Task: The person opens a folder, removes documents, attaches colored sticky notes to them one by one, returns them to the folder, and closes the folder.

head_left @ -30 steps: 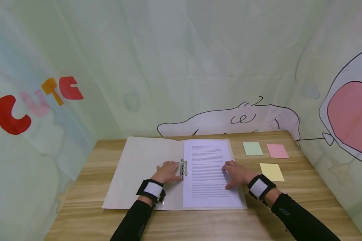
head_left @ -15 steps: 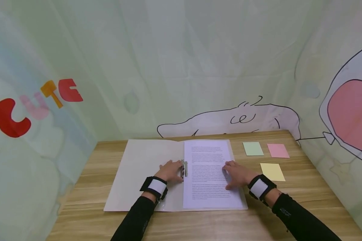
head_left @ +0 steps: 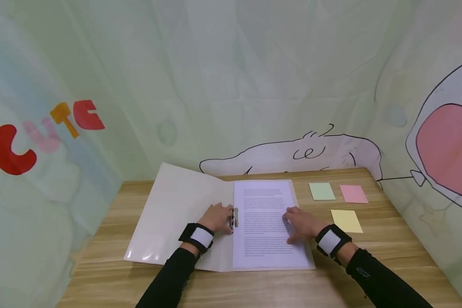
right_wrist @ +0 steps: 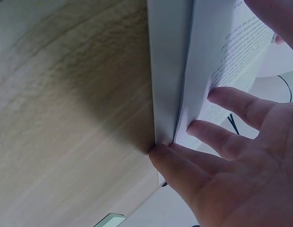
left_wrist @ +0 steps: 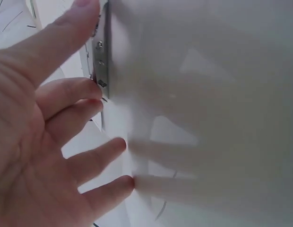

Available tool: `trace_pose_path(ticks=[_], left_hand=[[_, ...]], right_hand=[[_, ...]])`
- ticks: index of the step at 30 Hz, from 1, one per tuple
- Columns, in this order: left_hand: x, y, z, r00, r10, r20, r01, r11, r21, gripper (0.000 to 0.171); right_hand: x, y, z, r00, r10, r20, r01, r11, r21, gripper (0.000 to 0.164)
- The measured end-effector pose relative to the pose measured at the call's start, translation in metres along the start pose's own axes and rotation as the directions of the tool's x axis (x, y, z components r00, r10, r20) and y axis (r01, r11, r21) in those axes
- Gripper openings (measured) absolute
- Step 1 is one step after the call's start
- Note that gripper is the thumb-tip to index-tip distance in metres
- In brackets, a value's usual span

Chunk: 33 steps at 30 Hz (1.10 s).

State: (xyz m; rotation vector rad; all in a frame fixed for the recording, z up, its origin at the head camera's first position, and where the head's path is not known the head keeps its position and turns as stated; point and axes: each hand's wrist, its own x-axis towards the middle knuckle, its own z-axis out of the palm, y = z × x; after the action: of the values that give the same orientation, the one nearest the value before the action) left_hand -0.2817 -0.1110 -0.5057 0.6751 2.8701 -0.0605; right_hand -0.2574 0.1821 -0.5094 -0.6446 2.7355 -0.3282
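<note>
An opened white folder (head_left: 181, 209) lies on the table, its left cover lifted at the outer side. Printed paper (head_left: 269, 222) covers its right half. My left hand (head_left: 216, 218) is at the metal clip (head_left: 236, 217) along the fold. In the left wrist view, the thumb and bent forefinger span the clip (left_wrist: 102, 66), gripping it near its two ends, while the other fingers stand apart. My right hand (head_left: 305, 223) rests with spread fingers on the paper's right edge; in the right wrist view its fingertips touch the paper (right_wrist: 222, 80) and the folder's edge (right_wrist: 166, 71).
Green (head_left: 321, 191), pink (head_left: 353, 193) and yellow (head_left: 346, 221) sticky notes lie right of the folder on the wooden table (head_left: 292, 288). A printed cloth backdrop (head_left: 223, 85) hangs behind and at both sides.
My left hand has shifted right to the metal clip. The folder's left cover has risen off the table at its outer side. My right hand has stayed on the paper's edge.
</note>
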Motion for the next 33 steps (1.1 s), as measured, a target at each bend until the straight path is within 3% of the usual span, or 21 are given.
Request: trace_pose_path(ticks=[15,26,33], left_hand=[[0.004,0.002,-0.007,0.999,0.012,-0.031,-0.013,0.999,-0.037,0.035],[0.006,0.008,-0.005,0.999,-0.028,-0.037,0.026,0.998,-0.054,0.033],[0.007,0.009,-0.002,0.994,-0.049,-0.094,0.045,0.998,-0.042,0.036]], right_hand=[[0.002,0.002,0.001,1.000,-0.007,-0.001,0.007,1.000,0.002,0.074],[-0.002,0.001,0.002,1.000,-0.009,-0.009,0.009,1.000,-0.007,0.074],[-0.002,0.002,0.002,0.999,-0.037,-0.028,0.037,0.999,0.000,0.074]])
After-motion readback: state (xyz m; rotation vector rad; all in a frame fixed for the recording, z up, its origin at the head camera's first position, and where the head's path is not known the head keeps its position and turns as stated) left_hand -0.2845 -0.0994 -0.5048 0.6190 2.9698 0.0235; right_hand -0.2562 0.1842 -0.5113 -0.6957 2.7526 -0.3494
